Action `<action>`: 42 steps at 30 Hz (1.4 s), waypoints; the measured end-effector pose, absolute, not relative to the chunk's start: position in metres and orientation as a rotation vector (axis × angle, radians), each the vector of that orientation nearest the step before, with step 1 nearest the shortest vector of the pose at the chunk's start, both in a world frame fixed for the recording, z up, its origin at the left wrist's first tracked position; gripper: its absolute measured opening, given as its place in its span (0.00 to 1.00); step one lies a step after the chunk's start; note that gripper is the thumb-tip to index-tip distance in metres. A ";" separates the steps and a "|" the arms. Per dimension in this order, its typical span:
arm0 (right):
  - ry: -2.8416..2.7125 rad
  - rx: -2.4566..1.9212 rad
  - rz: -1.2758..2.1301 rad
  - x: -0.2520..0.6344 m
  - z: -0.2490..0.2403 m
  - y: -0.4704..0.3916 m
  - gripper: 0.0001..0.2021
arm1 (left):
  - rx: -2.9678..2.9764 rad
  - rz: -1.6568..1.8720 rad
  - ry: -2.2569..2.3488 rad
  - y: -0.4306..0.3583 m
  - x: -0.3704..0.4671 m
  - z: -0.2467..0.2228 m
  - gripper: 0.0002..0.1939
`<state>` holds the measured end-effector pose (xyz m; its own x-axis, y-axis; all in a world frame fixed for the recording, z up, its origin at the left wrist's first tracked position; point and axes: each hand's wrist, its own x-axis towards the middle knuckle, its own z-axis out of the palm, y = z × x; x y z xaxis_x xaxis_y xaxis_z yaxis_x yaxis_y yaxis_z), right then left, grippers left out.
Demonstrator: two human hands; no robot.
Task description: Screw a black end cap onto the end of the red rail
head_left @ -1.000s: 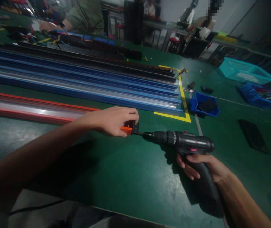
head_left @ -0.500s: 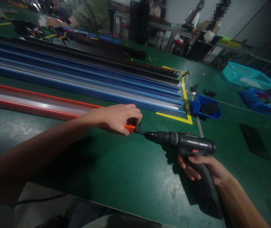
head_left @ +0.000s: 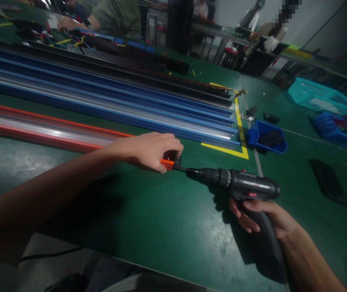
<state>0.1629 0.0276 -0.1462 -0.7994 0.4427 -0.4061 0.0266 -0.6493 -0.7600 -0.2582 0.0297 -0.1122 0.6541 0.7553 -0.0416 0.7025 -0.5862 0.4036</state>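
A long red-edged metal profile [head_left: 54, 132] lies across the left of the table. My left hand [head_left: 153, 151] is closed over its right end, thumb on the near side and fingers over the far side. A small black end piece [head_left: 177, 162] sits at that tip beside my fingers. My right hand [head_left: 261, 217] is wrapped round the grip of a black cordless drill [head_left: 252, 185]. The drill lies level and points left, its thin bit reaching the black end piece. Whether a screw is at the bit's tip I cannot make out.
Behind the red profile lie several blue profiles [head_left: 161, 119], ending near yellow tape [head_left: 243, 138]. Rightward are a small blue bin [head_left: 267, 138], a teal tray [head_left: 322, 99], a filled blue bin [head_left: 340, 129] and a dark flat object [head_left: 328, 181]. Another person's hand [head_left: 70, 23] is across the table.
The whole view has shifted slightly. Both hands keep their holds, and the drill bit is still at the black end piece.
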 end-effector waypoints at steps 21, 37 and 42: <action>-1.117 -0.876 2.534 0.161 -0.144 0.027 0.11 | 2.504 0.187 1.152 0.029 -0.259 -0.112 0.18; -1.125 -0.838 2.516 0.158 -0.143 0.027 0.10 | 2.487 0.225 1.174 0.029 -0.258 -0.112 0.20; -1.134 -0.824 2.514 0.159 -0.144 0.027 0.11 | 2.495 0.277 1.172 0.032 -0.258 -0.116 0.18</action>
